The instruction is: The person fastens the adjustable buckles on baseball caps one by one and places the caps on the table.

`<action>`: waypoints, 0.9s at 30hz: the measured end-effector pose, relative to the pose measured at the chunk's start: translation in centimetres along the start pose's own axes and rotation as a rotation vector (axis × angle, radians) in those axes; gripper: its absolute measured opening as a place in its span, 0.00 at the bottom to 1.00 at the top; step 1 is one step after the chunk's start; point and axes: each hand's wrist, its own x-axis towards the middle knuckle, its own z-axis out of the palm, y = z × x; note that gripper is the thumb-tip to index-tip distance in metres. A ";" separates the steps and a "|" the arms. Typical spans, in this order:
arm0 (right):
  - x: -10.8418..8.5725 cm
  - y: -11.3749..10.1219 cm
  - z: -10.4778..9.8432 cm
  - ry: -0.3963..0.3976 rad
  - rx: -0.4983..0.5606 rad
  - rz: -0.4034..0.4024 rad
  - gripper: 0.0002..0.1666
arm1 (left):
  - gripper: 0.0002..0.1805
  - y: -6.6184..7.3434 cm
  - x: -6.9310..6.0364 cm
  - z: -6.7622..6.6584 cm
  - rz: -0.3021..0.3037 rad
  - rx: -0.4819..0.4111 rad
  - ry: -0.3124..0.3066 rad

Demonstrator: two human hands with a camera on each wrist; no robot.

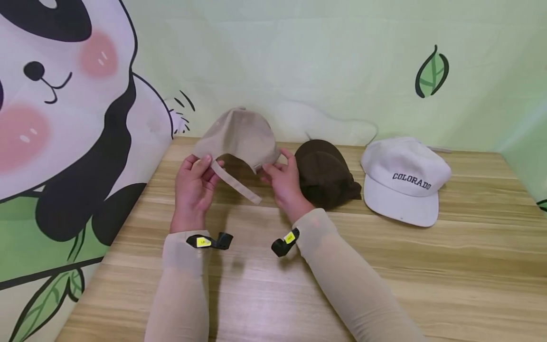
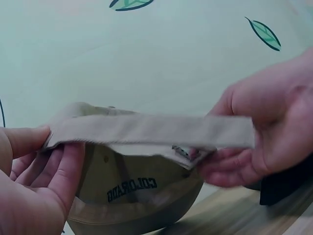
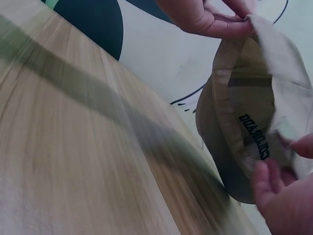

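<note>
A beige baseball cap (image 1: 245, 135) is held up near the back of the table, its rear opening facing me. My left hand (image 1: 192, 187) pinches the cap's edge at the base of the strap (image 1: 236, 183), between thumb and fingers. The strap's free end hangs loose in the head view and reaches across toward the other hand in the left wrist view. On the opposite side of the opening, my right hand (image 1: 285, 183) grips the edge beside a small metal buckle (image 2: 182, 151). COLORADO lettering (image 3: 254, 137) shows reversed inside the cap.
A dark brown cap (image 1: 325, 175) lies just right of my right hand. Farther right sits a white cap (image 1: 401, 175) marked COLORADO, brim toward me. The wooden table (image 1: 265, 285) meets a printed cloth backdrop (image 1: 299, 61) behind and a panda print at left.
</note>
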 end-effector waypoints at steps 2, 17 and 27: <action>-0.1 -0.1 0.1 0.025 0.057 -0.035 0.32 | 0.08 -0.1 0.1 0.0 0.031 0.008 0.033; -0.4 -0.8 0.2 0.055 0.007 -0.096 0.19 | 0.18 -0.2 -0.5 0.9 0.108 0.131 0.040; -0.3 -0.6 0.0 0.108 -0.156 -0.155 0.17 | 0.19 -0.2 -0.8 1.3 0.123 0.140 -0.011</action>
